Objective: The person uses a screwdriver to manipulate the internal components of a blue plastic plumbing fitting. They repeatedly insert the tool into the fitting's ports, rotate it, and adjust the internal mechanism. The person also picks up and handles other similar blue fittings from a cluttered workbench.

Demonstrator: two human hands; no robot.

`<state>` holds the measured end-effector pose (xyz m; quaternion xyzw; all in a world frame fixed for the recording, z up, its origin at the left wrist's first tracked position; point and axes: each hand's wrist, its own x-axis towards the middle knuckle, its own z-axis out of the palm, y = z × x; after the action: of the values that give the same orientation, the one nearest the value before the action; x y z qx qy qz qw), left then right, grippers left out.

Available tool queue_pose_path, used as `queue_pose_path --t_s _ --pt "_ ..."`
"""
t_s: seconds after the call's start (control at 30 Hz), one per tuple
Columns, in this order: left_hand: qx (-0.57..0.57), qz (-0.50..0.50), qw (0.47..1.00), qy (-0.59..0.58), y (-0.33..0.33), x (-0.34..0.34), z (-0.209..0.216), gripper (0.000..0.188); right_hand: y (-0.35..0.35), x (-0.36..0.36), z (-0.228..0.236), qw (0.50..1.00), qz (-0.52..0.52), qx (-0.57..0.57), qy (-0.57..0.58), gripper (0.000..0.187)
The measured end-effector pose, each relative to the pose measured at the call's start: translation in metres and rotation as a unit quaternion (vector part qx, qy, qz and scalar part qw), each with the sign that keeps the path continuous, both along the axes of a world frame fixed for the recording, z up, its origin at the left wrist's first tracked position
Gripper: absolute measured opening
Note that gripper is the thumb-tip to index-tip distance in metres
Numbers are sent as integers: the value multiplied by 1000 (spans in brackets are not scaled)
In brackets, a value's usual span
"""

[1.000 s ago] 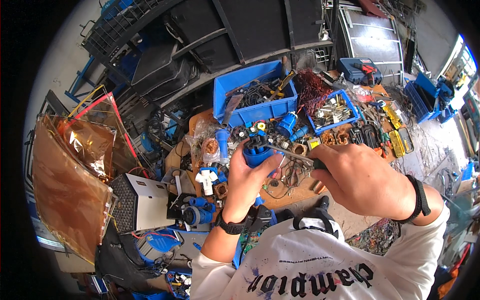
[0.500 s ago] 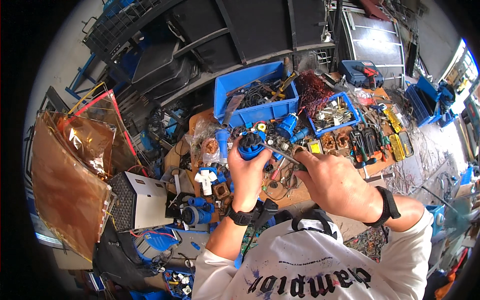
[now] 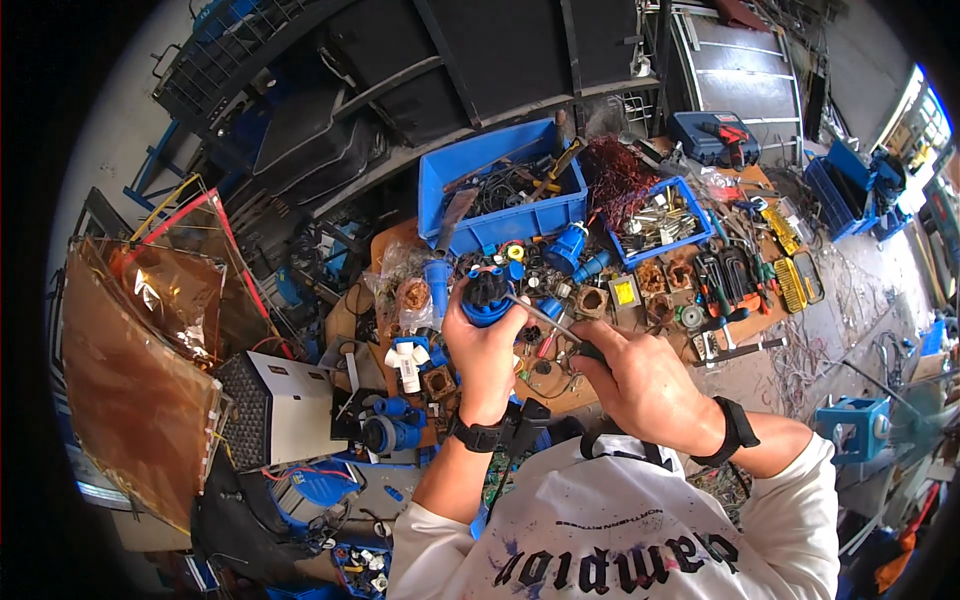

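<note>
**Workbench holdings: blue plug under a screwdriver, bins and loose parts**

Item 1. Left hand [image 3: 487, 352]: fingers clenched around a round blue plug body [image 3: 489, 298], held upright above the middle of the workbench [image 3: 745, 322], open end up, dark inside.

Item 2. Right hand [image 3: 640, 385]: fingers closed on the dark handle of a screwdriver [image 3: 548, 321]. The thin metal shaft slants up to the left, its tip at the rim of the plug body; whether it sits in a screw cannot be told at this size.

Item 3. Large blue bin [image 3: 503, 190], far edge of the workbench: holds black cable, a yellow-handled tool and a flat grey strip leaning over its near wall.

Item 4. Small blue tray [image 3: 668, 218], just right of the large bin: holds pale metal pieces. A tangle of reddish-brown wire [image 3: 615, 178] sits at its far left corner.

Item 5. Loose blue connectors [image 3: 570, 248] lie between the bins and the held plug.

Item 6. White fittings [image 3: 406, 362], left of the left hand, near the workbench's left edge.

Item 7. Row of hand tools [image 3: 735, 275] and yellow pieces along the right edge.

Item 8. White perforated metal box [image 3: 275, 410], beyond the left edge, lower down.

Item 9. Blue tool case [image 3: 712, 137], off the far right corner.
</note>
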<state>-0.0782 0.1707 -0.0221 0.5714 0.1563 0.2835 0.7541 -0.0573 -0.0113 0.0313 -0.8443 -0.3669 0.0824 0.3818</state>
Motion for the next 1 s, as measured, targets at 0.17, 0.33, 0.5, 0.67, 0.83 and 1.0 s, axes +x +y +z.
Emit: queue_pose_path --t_s 0.17,0.33,0.5,0.67,0.83,1.0 --pt "22 -10 1000 -4 0 0 -3 34 -8 10 6 999 26 19 38 23" --pt "3 -82 996 38 7 -4 -5 45 -14 18 8 999 35 22 2 24" --pt "-55 -228 970 60 21 -11 8 35 -19 20 16 997 48 -5 -63 25" --pt "37 -259 962 81 28 -12 8 29 -21 18 29 994 62 -14 -84 24" --pt "-21 -259 965 33 26 -16 16 32 -22 14 44 995 58 -50 -67 24" --pt "-85 -222 971 -7 16 -21 22 31 -22 7 39 996 47 -16 -75 24"
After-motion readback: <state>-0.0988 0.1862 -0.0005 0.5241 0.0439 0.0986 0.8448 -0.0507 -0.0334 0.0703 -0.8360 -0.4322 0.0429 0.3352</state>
